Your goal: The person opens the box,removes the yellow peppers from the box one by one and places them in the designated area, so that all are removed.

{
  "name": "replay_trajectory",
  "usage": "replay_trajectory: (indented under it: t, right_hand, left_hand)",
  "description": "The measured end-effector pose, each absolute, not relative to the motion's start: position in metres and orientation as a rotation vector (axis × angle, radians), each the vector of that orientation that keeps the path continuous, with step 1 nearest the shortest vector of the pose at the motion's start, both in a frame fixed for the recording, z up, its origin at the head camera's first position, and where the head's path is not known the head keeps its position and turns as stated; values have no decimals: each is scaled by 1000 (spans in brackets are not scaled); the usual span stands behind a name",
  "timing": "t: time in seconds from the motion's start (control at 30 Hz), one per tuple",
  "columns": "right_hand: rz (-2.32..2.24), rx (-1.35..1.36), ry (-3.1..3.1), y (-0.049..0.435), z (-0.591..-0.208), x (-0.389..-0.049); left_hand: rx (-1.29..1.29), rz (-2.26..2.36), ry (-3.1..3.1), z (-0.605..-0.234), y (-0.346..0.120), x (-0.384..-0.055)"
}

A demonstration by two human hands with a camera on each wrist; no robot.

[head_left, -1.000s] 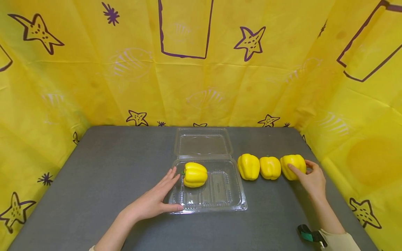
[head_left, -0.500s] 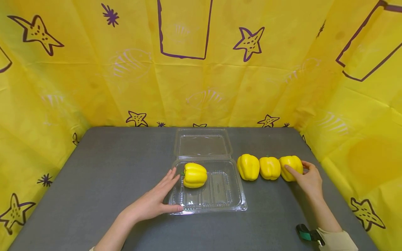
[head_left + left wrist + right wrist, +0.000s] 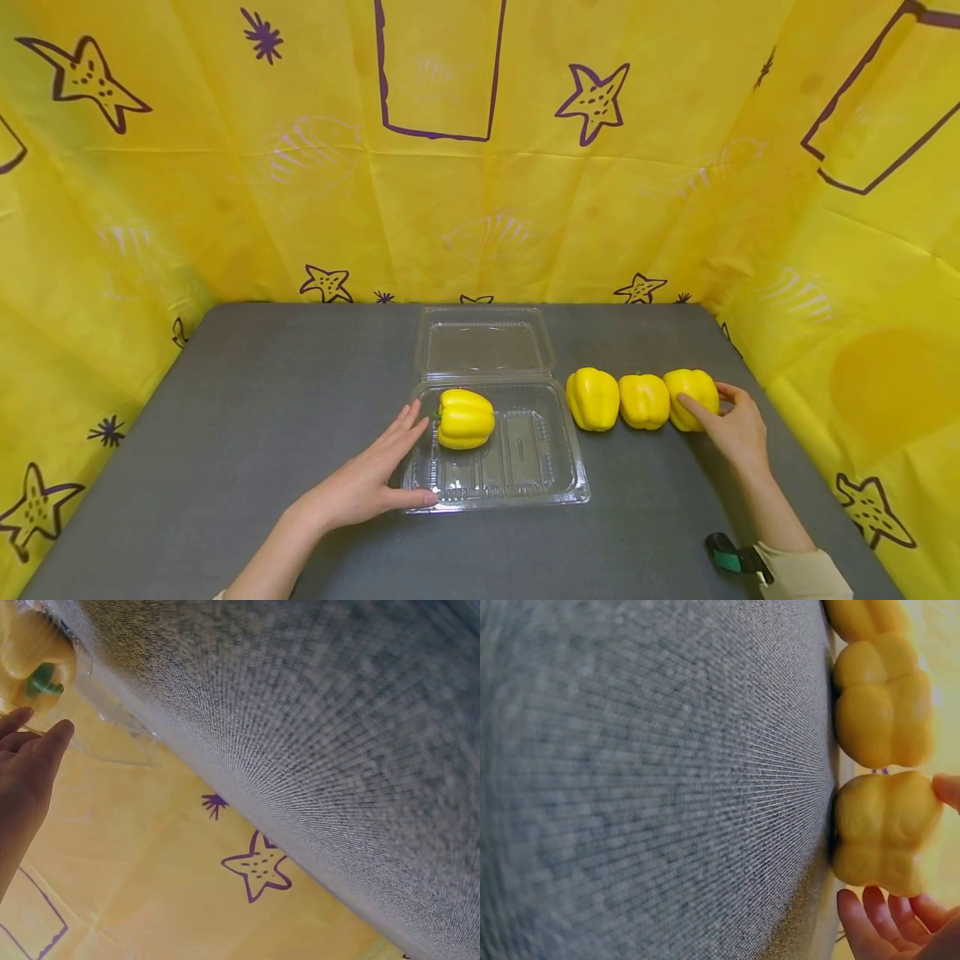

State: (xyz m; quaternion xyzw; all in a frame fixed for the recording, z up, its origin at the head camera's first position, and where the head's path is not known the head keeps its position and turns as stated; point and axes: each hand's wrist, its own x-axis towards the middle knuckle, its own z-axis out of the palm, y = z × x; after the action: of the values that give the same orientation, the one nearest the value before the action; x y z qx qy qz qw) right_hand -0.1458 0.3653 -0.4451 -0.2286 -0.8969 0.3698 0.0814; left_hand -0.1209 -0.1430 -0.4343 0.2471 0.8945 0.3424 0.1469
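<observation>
A clear plastic clamshell container (image 3: 525, 492) lies with its lid folded back. Inside its left half a yellow bell pepper (image 3: 467, 419) rests on its side, green stem pointing left. My left hand (image 3: 369, 477) has its fingers extended along the container's left edge, thumb at the front left corner. To the right, my right hand (image 3: 738, 429) holds another yellow bell pepper (image 3: 692, 400) between thumb and fingers. The right wrist view shows the fingertips (image 3: 877, 907) at one side of this bell pepper (image 3: 889, 829) and the thumb at the other.
Two more yellow bell peppers stand in a row, the left one (image 3: 593, 400) near the container's right edge and the middle one (image 3: 645, 402) next to the held one. The grey table (image 3: 300, 358) is enclosed by yellow patterned cloth (image 3: 480, 208).
My right hand has shifted slightly left with the bell pepper, bringing it closer to the middle one. The left hand and the container have stayed in place.
</observation>
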Motion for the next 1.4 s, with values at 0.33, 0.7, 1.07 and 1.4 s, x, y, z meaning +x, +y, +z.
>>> replay_trajectory:
  t: [0.33, 0.7, 1.07, 1.4]
  right_hand:
    - [1110, -696, -2680, 366, -446, -146]
    - [1076, -655, -2583, 361, -439, -143]
    - [1115, -451, -2363, 322, -413, -142]
    - [1258, -152, -2464, 272, -403, -144]
  left_hand:
    - [700, 982, 2575, -434, -143, -121]
    - [739, 994, 2576, -435, -144, -120]
    - [730, 997, 2573, -434, -143, -120]
    - [734, 992, 2583, -435, -144, -119]
